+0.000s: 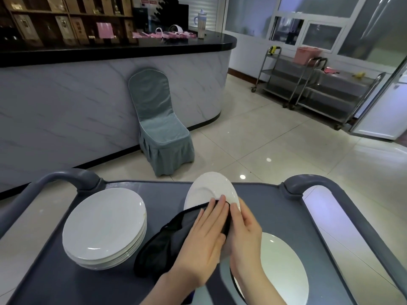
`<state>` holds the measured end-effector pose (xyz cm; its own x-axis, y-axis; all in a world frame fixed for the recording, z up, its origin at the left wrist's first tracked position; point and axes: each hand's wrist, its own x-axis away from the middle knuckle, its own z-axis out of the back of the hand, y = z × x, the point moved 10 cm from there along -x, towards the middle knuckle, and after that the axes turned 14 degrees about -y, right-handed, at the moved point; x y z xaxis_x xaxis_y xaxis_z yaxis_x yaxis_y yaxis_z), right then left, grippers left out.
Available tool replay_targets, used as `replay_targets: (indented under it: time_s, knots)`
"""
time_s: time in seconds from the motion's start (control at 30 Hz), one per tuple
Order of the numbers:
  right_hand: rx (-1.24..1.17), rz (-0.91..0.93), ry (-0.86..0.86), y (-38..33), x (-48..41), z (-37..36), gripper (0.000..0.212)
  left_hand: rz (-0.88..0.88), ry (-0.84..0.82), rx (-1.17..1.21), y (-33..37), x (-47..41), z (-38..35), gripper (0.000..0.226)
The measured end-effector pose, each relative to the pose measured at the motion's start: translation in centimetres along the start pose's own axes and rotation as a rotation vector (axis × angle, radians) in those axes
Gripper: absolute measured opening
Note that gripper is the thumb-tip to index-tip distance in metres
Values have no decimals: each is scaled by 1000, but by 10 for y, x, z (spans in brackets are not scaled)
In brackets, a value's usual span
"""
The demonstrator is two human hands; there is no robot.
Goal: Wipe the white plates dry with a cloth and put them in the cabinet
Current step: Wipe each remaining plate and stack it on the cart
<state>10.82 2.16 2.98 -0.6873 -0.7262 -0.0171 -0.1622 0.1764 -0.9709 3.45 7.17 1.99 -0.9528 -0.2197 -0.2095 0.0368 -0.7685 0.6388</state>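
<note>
Nearest the camera, a flat plate (284,274) lay at the right of the grey cart (275,214), partly under the right forearm. Above it both hands met over a second plate (209,188), which was tilted up off the cart with its far rim highest.

The left hand (202,241) lay flat, its fingers (217,208) straight and close together, pressing a dark cloth (174,238) against the near face of the plate. The fingertips reached just past the cloth's top edge onto bare white. The cloth hung down and left from under the palm, its lower end bunched on the cart.

The right hand (244,230) held the plate by its right rim. Its fingers (236,209) lay along the edge beside the left fingertips. Its thumb was hidden, so the exact grip could not be told.

To the left, just beside the cloth, a stack (103,227) of white plates stood on the cart. Curved handles (66,176) rose at the cart's far corners.

Beyond, on the tiled floor, a covered chair (160,128) stood against a marble-fronted counter (88,95). A lidded cup (201,24) stood on its dark top. Far right, steel trolleys (308,84) carried a pink tub (306,55).
</note>
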Motion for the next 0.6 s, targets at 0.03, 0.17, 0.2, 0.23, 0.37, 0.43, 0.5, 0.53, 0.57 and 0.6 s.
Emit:
replay_targets:
  time_s: [0.03, 0.17, 0.2, 0.23, 0.37, 0.43, 0.5, 0.53, 0.57, 0.6]
  knots:
    - [17, -2, -7, 1, 3, -2, 32, 14, 21, 48, -2, -3, 8, 57]
    - [-6, -71, -2, 9, 6, 0, 28, 152, 127, 296, -34, -10, 30, 54]
    - [-28, -83, 11, 8, 5, 3, 26, 187, 131, 309, -42, -7, 28, 55]
    - [-52, -83, 23, 5, 3, 7, 25, 213, 126, 303, -49, -3, 23, 55]
    - [-130, -48, 84, -6, -3, 21, 26, 226, 63, 352, -56, 15, -8, 57]
    - [-136, -50, 85, -3, -3, 22, 26, 201, 17, 328, -45, 10, -17, 59]
    - [-175, -65, 65, 3, -1, 19, 27, 132, 4, 242, -25, -2, -17, 61]
    - [-199, -69, 56, 5, 0, 18, 28, 98, 11, 215, -19, -7, -15, 61]
    - [-216, -72, 51, 5, -1, 17, 28, 77, 22, 203, -18, -9, -13, 59]
    - [-224, -73, 54, 5, -2, 18, 27, 76, 38, 216, -22, -10, -11, 58]
